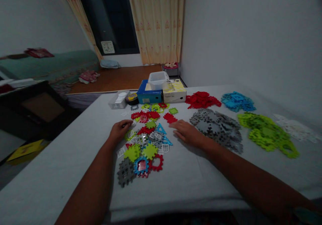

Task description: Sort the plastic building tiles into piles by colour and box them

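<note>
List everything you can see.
Table: one, white, foreground
Mixed pieces: many, multicoloured, centre
Piles: five, red, grey, blue, green, white, right
Boxes: two, blue, yellow, table back
Tub: one, clear, atop boxes
Container: one, clear, back left
Round item: one, black, beside boxes
Clock: one, white, window
Curtains: two, yellow, window
Cabinet: one, dark, left
Draped furniture: one, green, left
Cloths: several, mixed colours, background
Carton: one, yellow, lower left
Hands: two, bare, flanking pieces
</note>
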`<state>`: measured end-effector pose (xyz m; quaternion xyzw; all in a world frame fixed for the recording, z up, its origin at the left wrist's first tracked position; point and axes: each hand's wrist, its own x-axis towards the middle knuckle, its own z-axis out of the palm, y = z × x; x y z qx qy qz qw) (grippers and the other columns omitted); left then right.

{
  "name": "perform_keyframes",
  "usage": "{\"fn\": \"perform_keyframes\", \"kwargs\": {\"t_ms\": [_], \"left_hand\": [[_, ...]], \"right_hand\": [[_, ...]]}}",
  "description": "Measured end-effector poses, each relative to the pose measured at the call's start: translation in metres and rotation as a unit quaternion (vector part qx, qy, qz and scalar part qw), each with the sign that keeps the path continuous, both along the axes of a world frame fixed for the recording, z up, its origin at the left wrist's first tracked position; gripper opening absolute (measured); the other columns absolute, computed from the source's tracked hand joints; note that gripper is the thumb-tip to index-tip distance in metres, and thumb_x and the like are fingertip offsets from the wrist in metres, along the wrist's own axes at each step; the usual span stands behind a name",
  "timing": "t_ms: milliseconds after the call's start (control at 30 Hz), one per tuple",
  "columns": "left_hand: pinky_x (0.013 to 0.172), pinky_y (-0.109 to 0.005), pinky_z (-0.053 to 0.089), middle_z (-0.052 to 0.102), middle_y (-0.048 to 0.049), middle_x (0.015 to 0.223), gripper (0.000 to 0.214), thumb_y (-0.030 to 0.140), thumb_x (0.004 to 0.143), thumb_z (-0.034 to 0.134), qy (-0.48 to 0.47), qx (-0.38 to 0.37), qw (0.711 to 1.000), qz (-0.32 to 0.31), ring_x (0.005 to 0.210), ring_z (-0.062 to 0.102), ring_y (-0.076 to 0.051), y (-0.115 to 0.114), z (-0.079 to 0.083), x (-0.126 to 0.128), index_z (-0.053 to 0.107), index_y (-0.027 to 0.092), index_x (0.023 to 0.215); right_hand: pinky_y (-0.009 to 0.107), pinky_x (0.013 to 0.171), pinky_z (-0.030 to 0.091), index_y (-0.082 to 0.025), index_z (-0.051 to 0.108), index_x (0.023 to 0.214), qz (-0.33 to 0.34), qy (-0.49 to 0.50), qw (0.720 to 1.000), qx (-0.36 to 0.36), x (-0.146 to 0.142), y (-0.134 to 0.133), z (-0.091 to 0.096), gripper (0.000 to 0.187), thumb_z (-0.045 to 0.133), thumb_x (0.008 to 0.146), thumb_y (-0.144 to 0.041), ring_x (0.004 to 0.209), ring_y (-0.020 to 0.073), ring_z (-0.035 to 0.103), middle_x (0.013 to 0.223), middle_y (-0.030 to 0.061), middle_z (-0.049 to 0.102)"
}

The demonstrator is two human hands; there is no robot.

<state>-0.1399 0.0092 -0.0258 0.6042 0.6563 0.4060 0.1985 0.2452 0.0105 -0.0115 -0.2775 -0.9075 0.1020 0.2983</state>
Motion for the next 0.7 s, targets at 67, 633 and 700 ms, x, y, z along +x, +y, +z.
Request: {"fn": "perform_keyframes", "kwargs": {"t_ms": [67, 633, 700], "left_hand": [[0.094, -0.043, 0.052, 0.078, -0.0106, 0.097, 0.057, 0.068, 0.062, 0.066, -0.006, 0.001, 1.0, -0.004, 0.095, 0.07, -0.031, -0.001, 0.002, 0.003, 0.078, 0.018, 0.086], [0.091, -0.042, 0.053, 0.078, -0.011, 0.095, 0.041, 0.052, 0.069, 0.066, 0.011, 0.009, 1.0, -0.019, 0.092, 0.071, -0.03, -0.005, 0.005, 0.006, 0.077, 0.017, 0.086], [0.09, -0.042, 0.054, 0.078, -0.0099, 0.094, 0.04, 0.052, 0.068, 0.067, 0.009, 0.006, 1.0, -0.014, 0.091, 0.071, -0.029, -0.005, 0.005, 0.007, 0.077, 0.018, 0.086]], "right_hand": [[0.044, 0.103, 0.043, -0.024, 0.056, 0.135, 0.055, -0.081, 0.994, -0.04, -0.019, -0.017, -0.009, 0.04, 0.05, 0.096, -0.028, 0.121, 0.0233, 0.054, 0.131, 0.0106, 0.063], [0.034, 0.081, 0.045, -0.019, 0.061, 0.092, -0.032, -0.06, 0.996, -0.06, -0.027, -0.02, -0.018, 0.01, 0.067, 0.088, -0.027, 0.094, 0.0217, 0.057, 0.097, 0.0074, 0.066], [0.033, 0.077, 0.045, -0.019, 0.061, 0.093, -0.064, -0.047, 0.994, -0.075, -0.026, -0.021, -0.016, 0.012, 0.068, 0.085, -0.026, 0.089, 0.021, 0.057, 0.093, 0.0064, 0.065]]}}
